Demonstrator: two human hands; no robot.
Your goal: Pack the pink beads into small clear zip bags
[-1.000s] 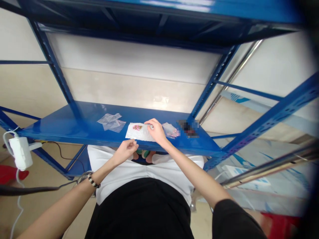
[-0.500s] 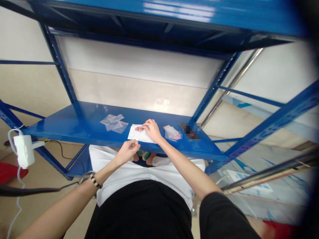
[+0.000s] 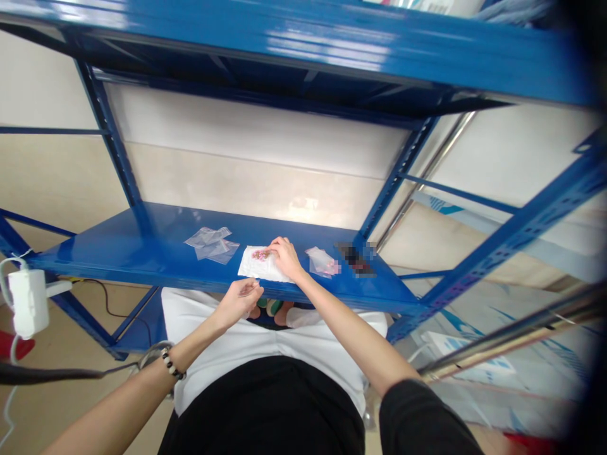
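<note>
**Right hand (image 3: 284, 259) at the beads (image 3: 259, 254) on a white paper sheet (image 3: 251, 268)**

Nearest the body, the left hand (image 3: 236, 303) hangs just below the shelf's front edge, its thumb and fingers drawn into a narrow pinch. Whether they hold something tiny, I cannot tell. A dark bead bracelet (image 3: 171, 364) circles the wrist behind those fingers.

The right fingertips (image 3: 271, 248) sit narrow and low, right beside the pink-and-red beads and touching the sheet; any grip on a bead cannot be made out. The sheet lies flat on the blue steel shelf (image 3: 118, 256), directly under those fingertips, a little ahead of the left hand. It looks thin and light, and could slide on the glossy paint, so a bare corner seems the best place to take hold. The beads look tiny, loose and easily scattered, calling for a fine fingertip pinch.

Past the right fingertips, a clear plastic bag with pink contents (image 3: 322, 261) lies on the shelf, and a pixelated object (image 3: 355, 260) sits beyond it. Past the left side of the sheet lie crumpled clear plastic bags (image 3: 211, 245), soft and slippery-looking. Farther from the fingers, a white power adapter (image 3: 28, 302) hangs by the rack's left end.
</note>
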